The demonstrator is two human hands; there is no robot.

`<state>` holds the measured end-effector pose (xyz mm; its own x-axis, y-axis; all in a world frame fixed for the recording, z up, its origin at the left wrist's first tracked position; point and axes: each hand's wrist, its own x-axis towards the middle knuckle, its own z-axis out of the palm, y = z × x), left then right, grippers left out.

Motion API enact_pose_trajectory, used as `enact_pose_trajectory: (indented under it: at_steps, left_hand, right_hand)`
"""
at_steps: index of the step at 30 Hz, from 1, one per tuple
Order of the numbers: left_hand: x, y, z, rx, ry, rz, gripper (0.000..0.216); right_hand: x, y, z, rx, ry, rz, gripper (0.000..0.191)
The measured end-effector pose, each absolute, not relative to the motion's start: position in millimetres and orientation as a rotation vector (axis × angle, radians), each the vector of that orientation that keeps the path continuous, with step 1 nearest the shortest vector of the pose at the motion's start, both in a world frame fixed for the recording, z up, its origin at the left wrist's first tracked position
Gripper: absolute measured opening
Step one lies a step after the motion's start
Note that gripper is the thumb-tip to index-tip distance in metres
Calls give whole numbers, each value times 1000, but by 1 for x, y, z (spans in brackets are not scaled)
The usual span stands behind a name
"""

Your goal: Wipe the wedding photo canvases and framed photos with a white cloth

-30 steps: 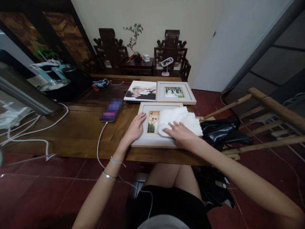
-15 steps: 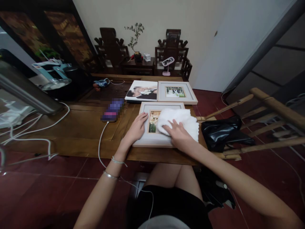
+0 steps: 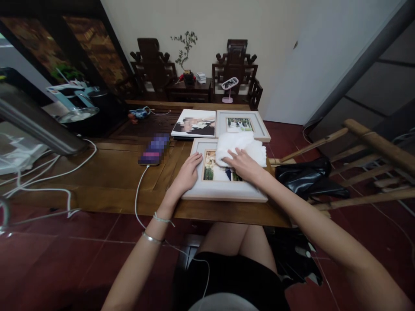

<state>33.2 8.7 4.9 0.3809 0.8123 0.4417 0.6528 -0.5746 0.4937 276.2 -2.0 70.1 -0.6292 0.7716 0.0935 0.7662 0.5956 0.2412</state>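
A pale wooden picture frame (image 3: pixel 207 188) lies flat on the table, its photo partly showing beneath a white cloth (image 3: pixel 238 144). My right hand (image 3: pixel 244 165) holds the cloth against the frame's upper right part, fingers bent a little and slightly apart. The cloth's far edge reaches the lower border of a second picture frame (image 3: pixel 263 125) behind. On the near frame's left edge rests my left hand (image 3: pixel 188 172), its fingers stretched out flat and steadying the rim. Beside the second frame lies a white-edged photo panel (image 3: pixel 194 123).
A phone (image 3: pixel 154 149) with a white charging cable lies left on the wooden table (image 3: pixel 106 185). Farther left are tangled white cables and a dark grey cylinder (image 3: pixel 35 116). A pink mirror (image 3: pixel 229 88) stands at the back. A bamboo chair (image 3: pixel 379 147) holding a black bag is at right.
My right hand has pushed the cloth away from me, up the frame, uncovering the photo's lower part and the frame's lower right corner. My left hand stays on the left edge.
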Motion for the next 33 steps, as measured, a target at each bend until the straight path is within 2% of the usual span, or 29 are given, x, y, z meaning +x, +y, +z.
enact_pose_trajectory:
  at_steps: [7,10,14,18,26,33]
  left_hand:
    - [35,8,4,2395,1321,1008,53]
    - [36,7,4,2413,1333,995,53]
    - [38,6,6,2442,1379,959,47]
    - [38,6,8,2450,1363,921,44]
    - [37,4,12,2441,1326,879,43]
    - [38,4,11,2432,1345,906,43]
  right_hand:
    - [271,-93,112,1203,2801,-145,56]
    - [269,-112,118,1178,2861,-227,58]
    - [268,-102,95,1261,2925,-158,63]
    - [274,-59,69,1430,2893,48,70]
    - [281,28,62,1536,2815,411,60]
    - [269,-14,71,1395,2755,304,55]
